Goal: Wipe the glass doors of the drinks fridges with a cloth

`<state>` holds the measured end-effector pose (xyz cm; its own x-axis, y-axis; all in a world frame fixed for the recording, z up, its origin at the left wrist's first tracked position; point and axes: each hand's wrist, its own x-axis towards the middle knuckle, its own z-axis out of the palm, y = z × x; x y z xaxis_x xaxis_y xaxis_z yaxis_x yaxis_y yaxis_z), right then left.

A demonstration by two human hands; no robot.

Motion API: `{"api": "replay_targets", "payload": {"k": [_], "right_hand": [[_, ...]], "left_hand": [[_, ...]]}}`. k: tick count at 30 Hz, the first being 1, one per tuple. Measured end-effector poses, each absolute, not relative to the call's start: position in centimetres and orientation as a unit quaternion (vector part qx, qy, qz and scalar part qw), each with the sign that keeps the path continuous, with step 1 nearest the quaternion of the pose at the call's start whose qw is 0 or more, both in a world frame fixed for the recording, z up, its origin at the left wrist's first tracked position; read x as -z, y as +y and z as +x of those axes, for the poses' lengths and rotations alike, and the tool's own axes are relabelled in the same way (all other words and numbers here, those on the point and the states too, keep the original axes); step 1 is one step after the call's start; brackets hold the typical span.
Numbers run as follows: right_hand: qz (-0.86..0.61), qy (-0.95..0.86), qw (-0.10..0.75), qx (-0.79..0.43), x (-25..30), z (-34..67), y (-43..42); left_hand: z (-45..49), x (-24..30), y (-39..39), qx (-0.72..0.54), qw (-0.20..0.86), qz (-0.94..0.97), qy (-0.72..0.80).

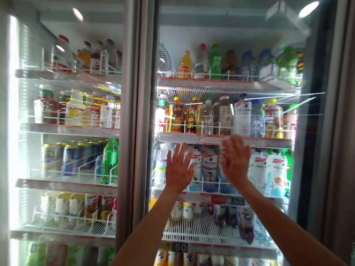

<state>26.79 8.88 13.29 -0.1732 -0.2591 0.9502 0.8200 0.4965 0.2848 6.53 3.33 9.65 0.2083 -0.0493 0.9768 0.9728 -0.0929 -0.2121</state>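
Note:
My left hand is raised with its fingers spread, and nothing is in it. Beside it, my right hand is also raised; its fingers are smeared by motion, and no object shows in it. Both hands are in front of the glass door of a drinks fridge. Behind them, a middle shelf carries large clear bottles with white labels. One such labelled bottle shows between the hands. On the shelf above stand dark bottles with yellow caps and a white-labelled bottle.
Metal door frames part this fridge section from a left one holding cans and a green bottle. Up top stand an orange drink bottle and a green bottle. Lower down are purple-labelled bottles and a price tag.

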Motion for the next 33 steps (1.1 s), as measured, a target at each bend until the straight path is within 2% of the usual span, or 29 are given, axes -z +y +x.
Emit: {"api": "replay_targets", "payload": {"k": [3,4,7,10,13,16,20,22,24,29,31,33], "right_hand": [[-0.142,-0.692,0.51,0.491,-12.4,24.4,7.7],[-0.141,-0.691,0.505,0.498,-12.7,25.2,7.9],[-0.232,-0.591,0.598,0.489,-15.6,31.2,10.2],[-0.372,-0.447,0.701,0.413,-20.2,37.6,13.3],[-0.411,-0.417,0.715,0.382,-22.2,38.1,14.0],[-0.322,-0.515,0.665,0.435,-20.2,32.9,11.8],[-0.179,-0.683,0.512,0.489,-16.2,26.5,8.7],[-0.15,-0.713,0.469,0.499,-15.8,26.9,8.6],[-0.184,-0.68,0.507,0.497,-16.8,29.9,9.6],[-0.365,-0.458,0.706,0.399,-21.9,38.2,13.3],[-0.37,-0.435,0.723,0.389,-22.8,37.8,13.4],[-0.326,-0.488,0.692,0.42,-22.4,34.7,12.5]], "left_hand": [[6.5,-9.7,3.3,0.481,0.537,-0.564,-0.403],[6.5,-9.7,3.3,0.481,0.538,-0.563,-0.402],[6.5,-9.6,3.3,0.476,0.541,-0.56,-0.409],[6.5,-9.5,3.2,0.467,0.541,-0.56,-0.419],[6.5,-9.4,3.2,0.467,0.537,-0.562,-0.423],[6.5,-9.5,3.2,0.471,0.529,-0.566,-0.422],[6.3,-9.7,3.2,0.479,0.526,-0.571,-0.41],[6.1,-9.6,3.1,0.475,0.528,-0.574,-0.406],[5.8,-9.4,3.0,0.463,0.536,-0.581,-0.401],[5.4,-8.9,3.0,0.45,0.547,-0.585,-0.395],[5.4,-9.0,3.0,0.455,0.546,-0.583,-0.394],[5.3,-9.1,3.0,0.457,0.544,-0.584,-0.392]]}}
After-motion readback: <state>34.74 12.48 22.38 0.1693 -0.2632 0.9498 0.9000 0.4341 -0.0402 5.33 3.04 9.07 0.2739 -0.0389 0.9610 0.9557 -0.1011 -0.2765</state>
